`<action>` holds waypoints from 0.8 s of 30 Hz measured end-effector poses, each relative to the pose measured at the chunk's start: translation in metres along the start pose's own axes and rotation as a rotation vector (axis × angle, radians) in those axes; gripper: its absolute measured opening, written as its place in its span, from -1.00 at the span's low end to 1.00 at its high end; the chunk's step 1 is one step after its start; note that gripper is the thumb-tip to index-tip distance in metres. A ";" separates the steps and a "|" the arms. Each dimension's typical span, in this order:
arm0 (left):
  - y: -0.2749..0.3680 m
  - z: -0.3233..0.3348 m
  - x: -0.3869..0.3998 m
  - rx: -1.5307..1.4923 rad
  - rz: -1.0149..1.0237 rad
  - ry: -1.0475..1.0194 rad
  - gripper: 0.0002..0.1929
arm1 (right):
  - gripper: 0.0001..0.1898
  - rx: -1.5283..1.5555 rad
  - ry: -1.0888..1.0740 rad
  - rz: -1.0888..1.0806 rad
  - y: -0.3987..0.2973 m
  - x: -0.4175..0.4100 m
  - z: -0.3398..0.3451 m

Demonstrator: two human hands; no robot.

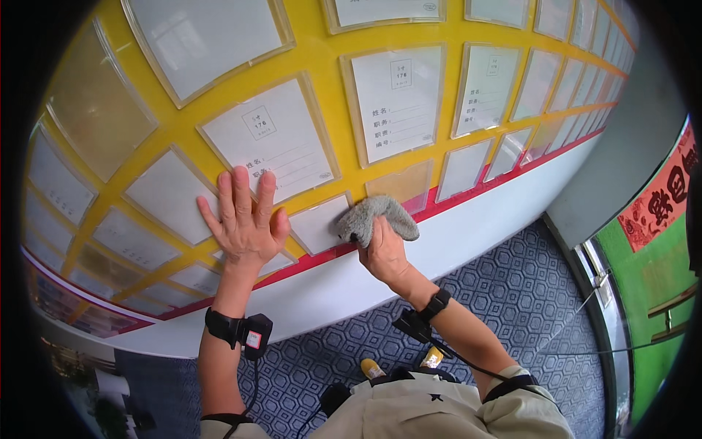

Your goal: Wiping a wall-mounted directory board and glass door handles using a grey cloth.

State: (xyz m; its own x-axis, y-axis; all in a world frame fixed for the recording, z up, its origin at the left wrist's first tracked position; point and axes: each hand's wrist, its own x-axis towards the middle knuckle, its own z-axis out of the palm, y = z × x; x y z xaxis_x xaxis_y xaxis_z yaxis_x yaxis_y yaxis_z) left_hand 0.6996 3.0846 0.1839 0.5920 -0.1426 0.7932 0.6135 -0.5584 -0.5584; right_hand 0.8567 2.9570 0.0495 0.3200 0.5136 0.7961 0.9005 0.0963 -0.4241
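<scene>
My left hand (247,225) lies flat with fingers spread against a yellow wall board (334,110). Its fingertips cover the lower left part of a clear card holder with a printed white card (296,142). In my right hand (386,249) is a bunched grey cleaning cloth (378,217). The cloth presses on the board's lower rows, over the right edge of a holder with a white insert (318,222) and the bottom of an empty-looking clear holder (403,184). What lies under the cloth is hidden.
A red strip (340,251) runs along the board's bottom, above a white wall section (439,241). Patterned blue-grey carpet (493,285) covers the floor. At the right stands a glass door with a gold handle (669,313), near a red poster (661,192) bearing writing. Both my wrists carry strapped black devices (255,335).
</scene>
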 end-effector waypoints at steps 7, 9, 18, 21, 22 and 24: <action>0.005 0.008 -0.003 -0.010 0.013 0.031 -0.45 | -0.66 0.491 -0.029 0.888 0.043 -0.072 -0.045; 0.000 0.009 -0.006 -0.003 0.024 0.026 -0.45 | -0.68 0.550 0.108 0.769 0.017 -0.029 -0.076; 0.006 0.007 0.004 0.028 0.038 0.058 -0.45 | -0.40 0.020 0.185 0.167 0.058 0.041 -0.068; 0.005 0.000 0.009 0.041 0.044 0.057 -0.45 | -0.43 0.091 -0.066 0.369 0.082 -0.016 -0.064; 0.003 -0.003 0.010 0.014 0.048 0.038 -0.45 | -0.46 0.157 -0.274 0.535 0.095 -0.039 -0.064; 0.010 -0.008 0.015 -0.019 0.062 0.045 -0.46 | -0.64 0.285 -0.309 0.756 0.120 -0.074 -0.080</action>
State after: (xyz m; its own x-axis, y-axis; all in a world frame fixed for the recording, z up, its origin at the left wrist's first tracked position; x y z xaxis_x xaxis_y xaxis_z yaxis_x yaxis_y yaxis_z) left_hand 0.7106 3.0704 0.1923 0.6041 -0.2140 0.7676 0.5663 -0.5625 -0.6025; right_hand 0.9645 2.8619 -0.0255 0.6717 0.7309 0.1208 0.3564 -0.1758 -0.9177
